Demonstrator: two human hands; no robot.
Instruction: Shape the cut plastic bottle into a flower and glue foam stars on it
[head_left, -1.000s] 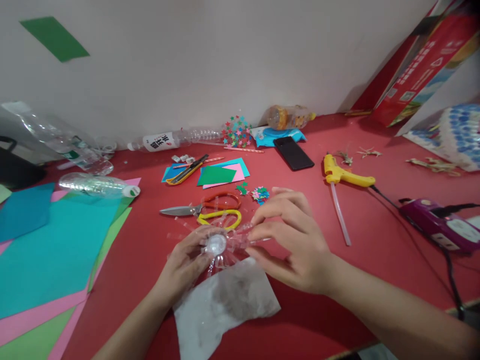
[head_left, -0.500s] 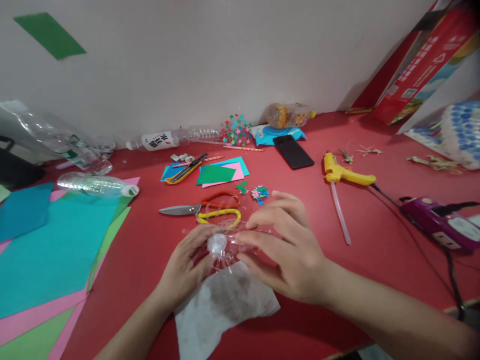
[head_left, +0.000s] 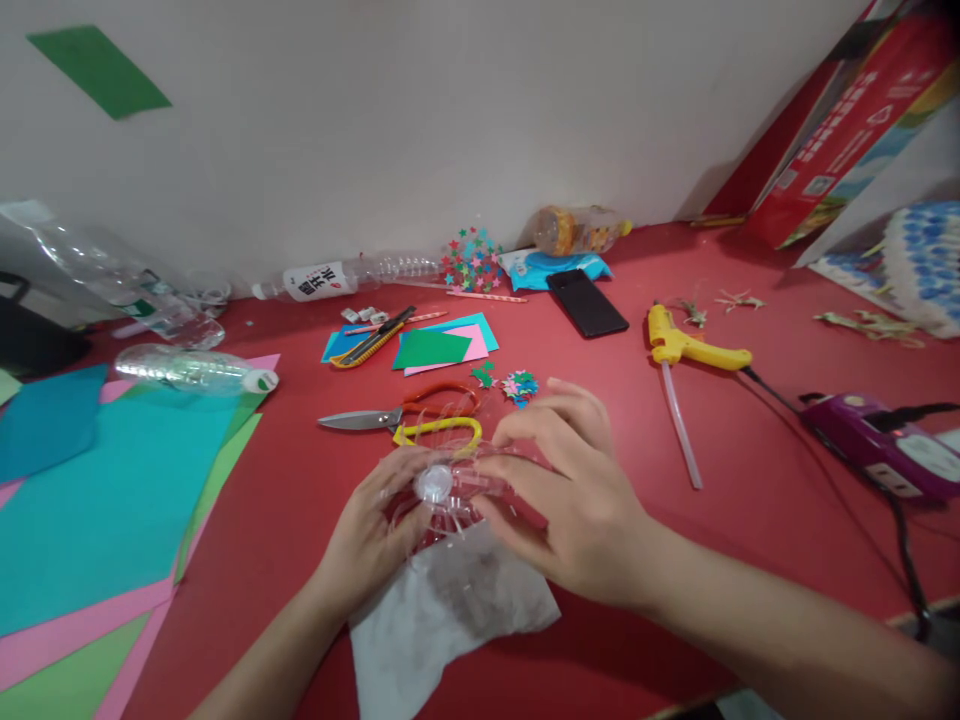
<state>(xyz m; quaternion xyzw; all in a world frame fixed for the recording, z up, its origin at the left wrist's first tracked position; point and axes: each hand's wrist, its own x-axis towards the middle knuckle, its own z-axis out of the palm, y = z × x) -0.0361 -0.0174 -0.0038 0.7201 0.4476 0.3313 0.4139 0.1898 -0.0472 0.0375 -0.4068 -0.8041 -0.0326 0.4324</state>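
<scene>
Between my hands is a clear plastic bottle piece (head_left: 436, 484) cut into thin strips that fan out around a round whitish centre. My left hand (head_left: 386, 515) grips it from the left, thumb in front and fingers behind. On the right, my right hand (head_left: 574, 490) pinches some of the clear strips between thumb and fingers. Below them lies a crumpled white tissue (head_left: 450, 620). Just beyond the strips rest scissors (head_left: 397, 418) with one red and one yellow handle, partly seen through the plastic. Small paper stars (head_left: 519, 388) lie past my right fingertips.
A yellow glue gun (head_left: 694, 345) with a cord runs to a purple power strip (head_left: 885, 450) on the right. Coloured paper sheets (head_left: 112, 500) cover the left. Farther back are a utility knife (head_left: 373, 340), a black phone (head_left: 587, 303) and several plastic bottles (head_left: 315, 281) along the wall.
My right hand has shifted slightly left and its fingers have moved along the clear strips. My left hand keeps its grip, nearly still.
</scene>
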